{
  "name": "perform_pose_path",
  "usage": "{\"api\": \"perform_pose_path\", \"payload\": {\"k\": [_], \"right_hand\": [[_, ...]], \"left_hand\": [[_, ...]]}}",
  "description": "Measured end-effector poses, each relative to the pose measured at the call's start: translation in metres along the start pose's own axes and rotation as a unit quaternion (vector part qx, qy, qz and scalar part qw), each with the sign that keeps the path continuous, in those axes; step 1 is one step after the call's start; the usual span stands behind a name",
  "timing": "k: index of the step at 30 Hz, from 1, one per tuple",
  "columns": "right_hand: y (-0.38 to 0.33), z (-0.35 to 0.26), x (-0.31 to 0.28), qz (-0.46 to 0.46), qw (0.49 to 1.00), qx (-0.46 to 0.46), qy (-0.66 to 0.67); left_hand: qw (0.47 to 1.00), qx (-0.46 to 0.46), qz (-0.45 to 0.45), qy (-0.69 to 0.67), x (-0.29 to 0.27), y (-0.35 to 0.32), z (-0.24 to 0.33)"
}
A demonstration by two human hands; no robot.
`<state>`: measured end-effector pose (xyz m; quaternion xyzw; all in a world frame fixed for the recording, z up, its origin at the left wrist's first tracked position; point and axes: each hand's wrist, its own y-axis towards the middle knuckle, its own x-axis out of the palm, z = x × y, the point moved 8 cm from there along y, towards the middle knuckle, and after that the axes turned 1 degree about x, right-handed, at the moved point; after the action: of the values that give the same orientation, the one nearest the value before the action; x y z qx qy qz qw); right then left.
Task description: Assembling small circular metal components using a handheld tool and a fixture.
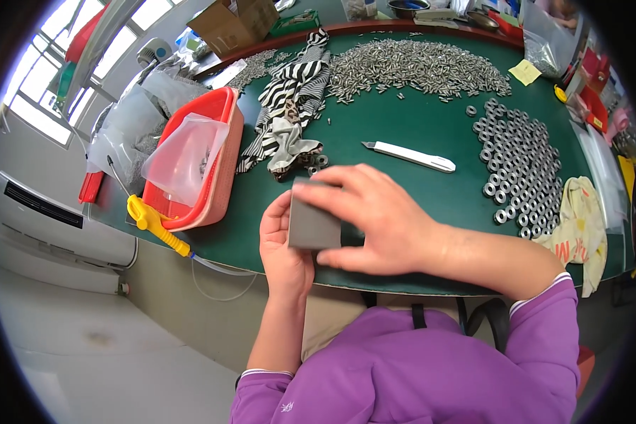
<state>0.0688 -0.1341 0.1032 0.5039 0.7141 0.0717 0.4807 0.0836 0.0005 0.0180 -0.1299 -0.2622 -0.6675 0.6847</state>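
Note:
A flat grey-brown rectangular block (314, 225) is held between my hands above the near edge of the green table. My left hand (281, 240) cups it from the left, its fingers partly hidden behind it. My right hand (385, 225) grips it from the right, fingers across the top edge and thumb by the lower corner. What lies behind the block is hidden. Just beyond my hands are a few metal rings (321, 162) beside a zebra-striped cloth (290, 106). A white utility knife (411, 155) lies farther off with its blade out.
Many metal rings (519, 169) cover the right side, near a yellowish cloth glove (581, 222). A wide heap of small metal pins (417, 67) lies at the back. On the left stand a red plastic basket (226, 152) and a yellow air gun (152, 219). A cardboard box (233, 28) sits behind.

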Motion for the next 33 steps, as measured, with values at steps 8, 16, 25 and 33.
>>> {"api": "perform_pose_path", "payload": {"k": [8,16,25,33], "right_hand": [[0.004,0.008,-0.001,0.018,1.0,0.013,-0.01],[0.01,0.051,-0.023,0.08,0.991,0.091,-0.051],[0.007,0.0,0.004,-0.012,1.0,-0.022,0.019],[0.006,0.034,-0.013,0.083,0.996,0.042,0.003]], "left_hand": [[0.996,0.039,-0.039,0.074,0.008,-0.002,0.006],[0.998,0.012,-0.045,0.03,0.01,-0.002,0.006],[1.0,0.005,0.01,0.023,0.001,0.0,0.003],[0.999,-0.005,-0.037,-0.002,0.006,0.001,0.002]]}}
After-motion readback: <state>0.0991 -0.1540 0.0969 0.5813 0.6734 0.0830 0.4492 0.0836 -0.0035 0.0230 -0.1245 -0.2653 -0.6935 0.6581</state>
